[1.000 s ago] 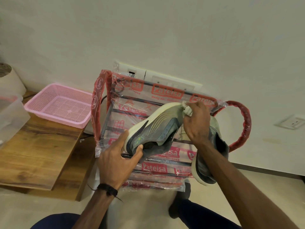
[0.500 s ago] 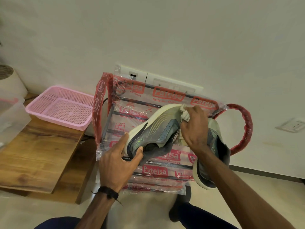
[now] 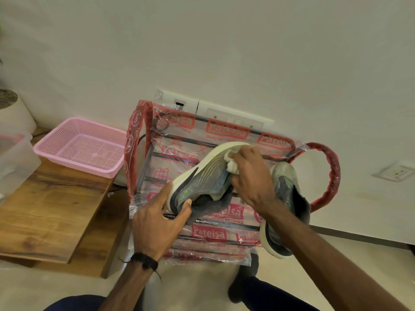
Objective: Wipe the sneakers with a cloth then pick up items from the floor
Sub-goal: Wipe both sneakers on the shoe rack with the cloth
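Note:
A grey sneaker with a cream sole is held tilted above a plastic-wrapped shoe rack. My left hand grips its heel end, thumb on the upper. My right hand holds a small white cloth bunched against the sneaker's side near the toe. The second grey sneaker lies on the rack at the right, partly hidden behind my right forearm.
A pink mesh basket sits on a wooden bench at the left, beside a clear plastic tub. White wall sockets are on the wall. My legs and a dark foot are on the floor below.
My right hand with the cloth has slid a little along the sneaker's side toward the toe. The left hand keeps the same grip on the heel.

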The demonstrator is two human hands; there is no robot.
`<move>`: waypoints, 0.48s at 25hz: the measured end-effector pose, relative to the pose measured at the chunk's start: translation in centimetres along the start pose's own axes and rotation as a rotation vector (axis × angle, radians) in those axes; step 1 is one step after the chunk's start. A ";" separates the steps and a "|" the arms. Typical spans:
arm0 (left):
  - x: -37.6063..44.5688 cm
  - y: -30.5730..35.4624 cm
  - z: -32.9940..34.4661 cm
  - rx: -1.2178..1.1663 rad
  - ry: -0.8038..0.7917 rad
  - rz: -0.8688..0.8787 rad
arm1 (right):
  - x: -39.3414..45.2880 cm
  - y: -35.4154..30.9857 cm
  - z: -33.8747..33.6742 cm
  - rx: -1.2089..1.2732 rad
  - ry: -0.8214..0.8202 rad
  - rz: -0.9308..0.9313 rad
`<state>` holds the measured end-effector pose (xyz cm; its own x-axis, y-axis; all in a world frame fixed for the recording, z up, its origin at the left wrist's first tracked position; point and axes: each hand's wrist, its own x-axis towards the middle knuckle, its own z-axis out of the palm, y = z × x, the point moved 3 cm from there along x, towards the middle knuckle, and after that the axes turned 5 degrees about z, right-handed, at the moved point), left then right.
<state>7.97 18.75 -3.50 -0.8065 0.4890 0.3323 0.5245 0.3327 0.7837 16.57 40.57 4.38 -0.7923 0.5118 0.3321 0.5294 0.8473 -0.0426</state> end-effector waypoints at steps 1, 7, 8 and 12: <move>0.0 -0.3 0.0 -0.008 0.005 -0.012 | -0.5 -1.0 -0.1 -0.010 -0.032 -0.135; -0.1 0.5 0.1 -0.003 0.011 0.016 | 1.1 2.9 -1.4 0.035 0.068 0.189; 0.0 0.4 0.1 0.002 0.015 0.012 | 0.9 1.6 -1.1 0.037 0.049 0.138; 0.0 -0.1 -0.2 0.001 0.022 -0.019 | -3.4 -4.5 -0.6 0.034 -0.068 -0.288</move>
<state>7.82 18.56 -3.49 -0.8219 0.4652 0.3288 0.5096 0.3422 0.7895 17.07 34.97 4.02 -0.9275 0.2572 0.2712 0.2705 0.9626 0.0121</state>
